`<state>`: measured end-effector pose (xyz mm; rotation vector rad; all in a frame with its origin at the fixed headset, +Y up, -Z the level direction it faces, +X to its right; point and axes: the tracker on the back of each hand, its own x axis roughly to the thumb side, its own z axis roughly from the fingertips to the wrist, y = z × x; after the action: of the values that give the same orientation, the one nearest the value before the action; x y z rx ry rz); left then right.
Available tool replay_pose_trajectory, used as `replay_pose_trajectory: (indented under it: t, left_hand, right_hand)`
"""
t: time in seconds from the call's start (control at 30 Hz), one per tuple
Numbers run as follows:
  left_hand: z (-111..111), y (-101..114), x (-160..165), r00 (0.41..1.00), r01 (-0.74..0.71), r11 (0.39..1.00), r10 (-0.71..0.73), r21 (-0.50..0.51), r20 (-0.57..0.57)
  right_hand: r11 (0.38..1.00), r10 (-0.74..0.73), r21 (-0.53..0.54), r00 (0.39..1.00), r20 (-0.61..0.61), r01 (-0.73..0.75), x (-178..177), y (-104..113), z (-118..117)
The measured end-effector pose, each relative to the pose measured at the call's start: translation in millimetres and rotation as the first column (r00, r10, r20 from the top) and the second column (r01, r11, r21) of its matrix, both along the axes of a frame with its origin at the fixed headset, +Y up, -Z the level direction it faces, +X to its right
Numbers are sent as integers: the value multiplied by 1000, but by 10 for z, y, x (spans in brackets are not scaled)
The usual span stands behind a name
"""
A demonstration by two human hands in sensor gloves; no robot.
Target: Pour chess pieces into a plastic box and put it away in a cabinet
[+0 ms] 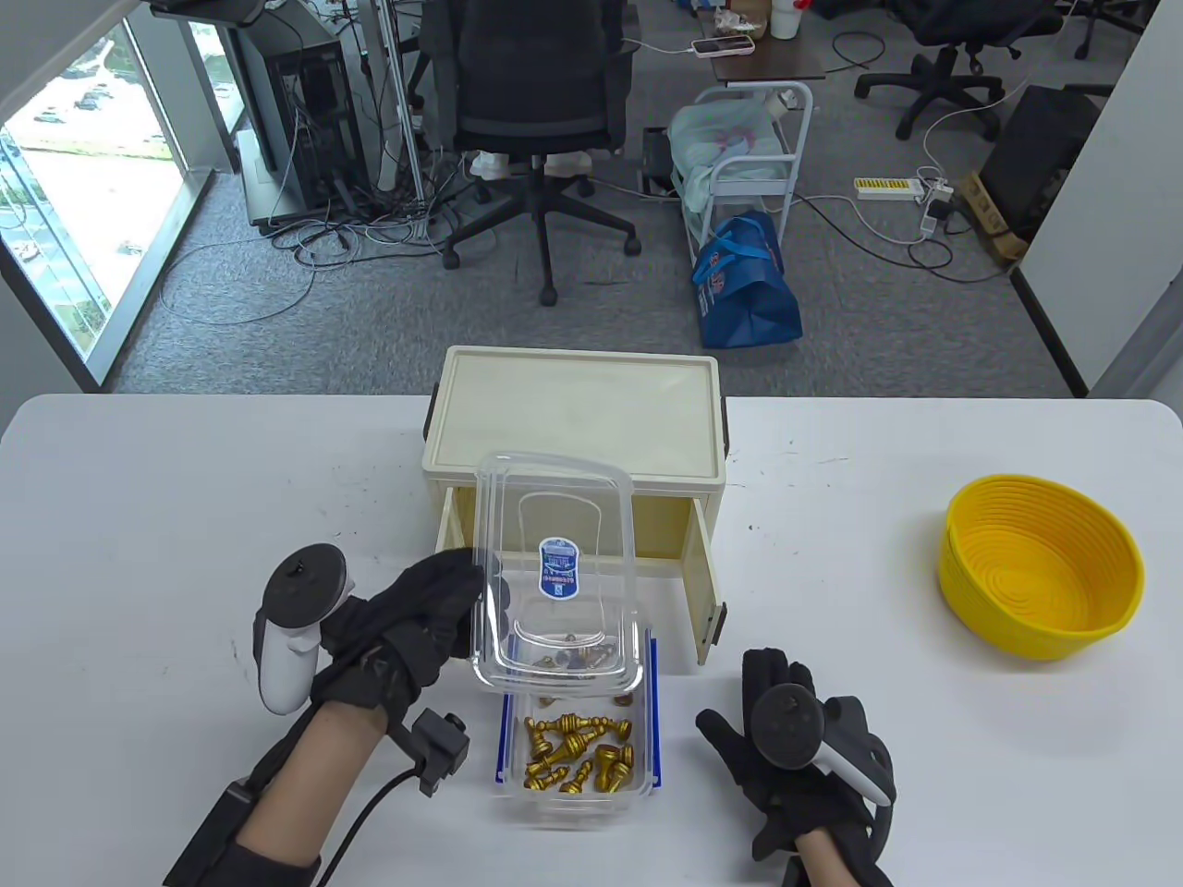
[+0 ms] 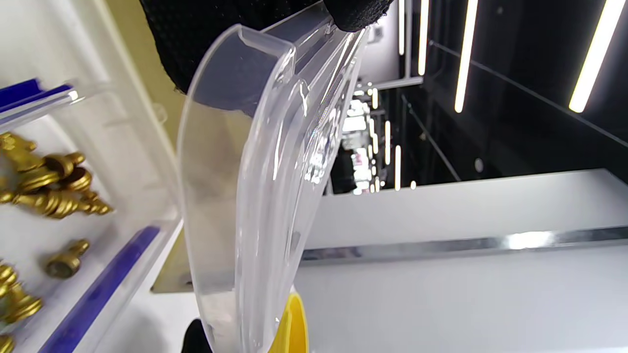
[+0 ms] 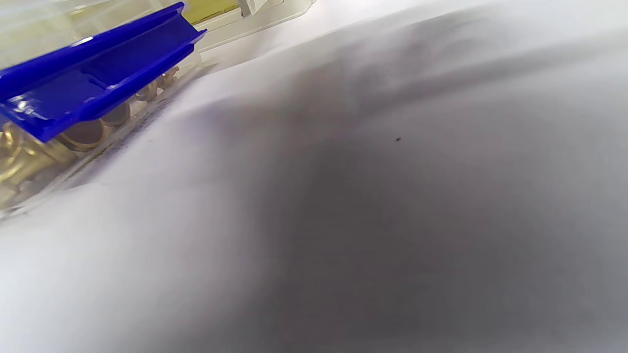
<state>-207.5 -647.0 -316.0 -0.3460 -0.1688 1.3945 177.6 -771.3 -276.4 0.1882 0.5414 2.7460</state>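
Right hand flat on table; left fingers hold lid.

You see a yellow ribbed basket on the white table, with an office chair beyond.

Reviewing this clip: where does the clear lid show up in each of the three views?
Table view: clear lid at centre, tilted over the plastic box, held at its left edge by the left hand.
Left wrist view: fills the centre, edge-on.
Right wrist view: not in it.
Shared landmark: the box's blue clip.
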Motion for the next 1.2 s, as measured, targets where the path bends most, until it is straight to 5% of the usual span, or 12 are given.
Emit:
replay_pose_trajectory:
  t: [0.27,0.6,1.07,1.2]
  left_hand:
    - [94,-649,64,999,-23,991,28,-133,39]
    - [144,-995,125,997,-47,979,58,-197,49]
    - [159,-1044,138,996,69,980,-57,-186,70]
    - [132,-929,151,965,258,955,-247,-145,89]
  right_hand:
    - [1000,6,-10,1000,2,-6,-2,8,3]
    - [1000,18,-18,1000,0,-18,-9,10,-2]
    - [1000,15,-8,1000,-1,-15,-13,25,6]
    - [1000,18,-10,1000,-4,-18,-17,24,6]
